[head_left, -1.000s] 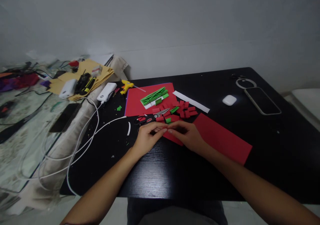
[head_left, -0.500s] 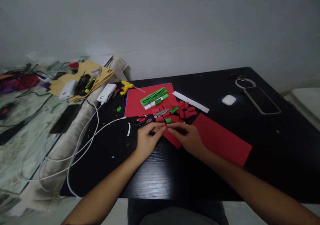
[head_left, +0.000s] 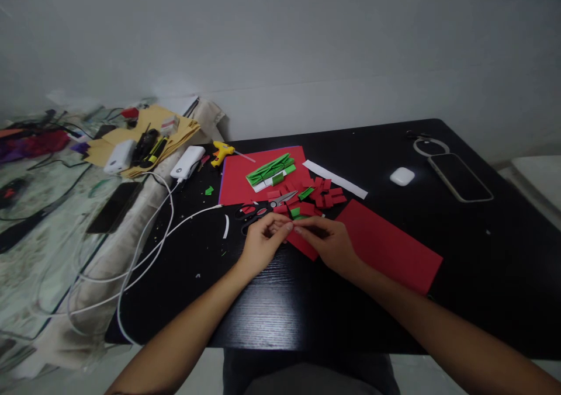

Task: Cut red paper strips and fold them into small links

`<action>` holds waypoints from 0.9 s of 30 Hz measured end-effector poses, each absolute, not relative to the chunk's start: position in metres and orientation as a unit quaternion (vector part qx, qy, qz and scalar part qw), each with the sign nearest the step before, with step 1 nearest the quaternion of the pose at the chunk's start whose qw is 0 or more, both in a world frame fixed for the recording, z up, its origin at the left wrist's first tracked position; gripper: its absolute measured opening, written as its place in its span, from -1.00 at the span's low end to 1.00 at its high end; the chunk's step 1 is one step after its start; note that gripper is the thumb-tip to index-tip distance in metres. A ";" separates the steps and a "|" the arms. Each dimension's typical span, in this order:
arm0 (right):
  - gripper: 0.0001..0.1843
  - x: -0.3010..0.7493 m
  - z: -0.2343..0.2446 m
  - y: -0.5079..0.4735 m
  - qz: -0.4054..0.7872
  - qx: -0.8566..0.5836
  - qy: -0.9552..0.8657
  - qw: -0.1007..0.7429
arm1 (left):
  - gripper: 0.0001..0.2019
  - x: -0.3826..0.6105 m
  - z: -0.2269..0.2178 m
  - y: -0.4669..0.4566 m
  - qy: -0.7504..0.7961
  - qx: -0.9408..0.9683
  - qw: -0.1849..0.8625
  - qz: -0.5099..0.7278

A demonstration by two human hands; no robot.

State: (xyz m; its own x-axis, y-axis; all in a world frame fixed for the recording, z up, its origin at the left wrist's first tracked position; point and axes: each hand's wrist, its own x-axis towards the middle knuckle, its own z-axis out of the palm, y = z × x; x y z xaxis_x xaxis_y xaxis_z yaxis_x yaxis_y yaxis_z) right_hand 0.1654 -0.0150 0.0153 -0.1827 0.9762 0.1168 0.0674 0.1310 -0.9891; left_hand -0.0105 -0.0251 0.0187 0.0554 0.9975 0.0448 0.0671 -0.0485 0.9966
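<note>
My left hand [head_left: 264,237] and my right hand [head_left: 333,243] meet over the front middle of the table. Their thumbs and fingertips are pinched together on a small piece of red paper, mostly hidden by the fingers. Below them shows a flat bit of red paper [head_left: 303,246]. Just beyond the fingertips lie several folded red paper pieces [head_left: 333,196] and a few green ones [head_left: 305,193]. Black-handled scissors [head_left: 274,203] lie beside the pile, near my left hand. A larger red sheet [head_left: 390,249] extends to the right from under my right wrist.
Behind the pile, folded green paper strips [head_left: 272,170] rest on a red sheet [head_left: 232,179]. A yellow glue gun [head_left: 222,152], a white power bank [head_left: 187,163] and cables [head_left: 166,237] are left. A white strip [head_left: 335,179], earbud case [head_left: 402,176] and phone [head_left: 460,176] are right.
The fingers have shifted very slightly at the pinch, and a little more of the green and red pieces shows beyond them. The things on the table stay in place.
</note>
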 end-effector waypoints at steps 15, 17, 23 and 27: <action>-0.79 0.167 0.013 -0.008 0.496 -0.444 -0.595 0.451 | -0.73 -0.044 0.037 -0.004 0.527 0.507 0.401 0.551; -0.82 0.168 0.014 -0.009 0.492 -0.440 -0.605 0.445 | -0.72 -0.042 0.038 -0.006 0.523 0.512 0.400 0.552; -0.84 0.170 0.017 -0.008 0.477 -0.454 -0.629 0.412 | -0.73 -0.038 0.038 -0.010 0.508 0.542 0.386 0.547; -0.82 0.173 0.016 -0.005 0.472 -0.467 -0.626 0.409 | -0.75 -0.040 0.035 -0.010 0.504 0.554 0.380 0.542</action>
State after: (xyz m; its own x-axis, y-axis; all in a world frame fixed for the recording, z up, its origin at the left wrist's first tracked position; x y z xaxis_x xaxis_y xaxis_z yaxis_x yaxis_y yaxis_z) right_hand 0.1725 -0.0045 0.0161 -0.2286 0.9710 0.0706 0.1989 0.1175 -0.9729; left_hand -0.0397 -0.0104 0.0353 -0.0963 0.9713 0.2175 0.1472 -0.2022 0.9682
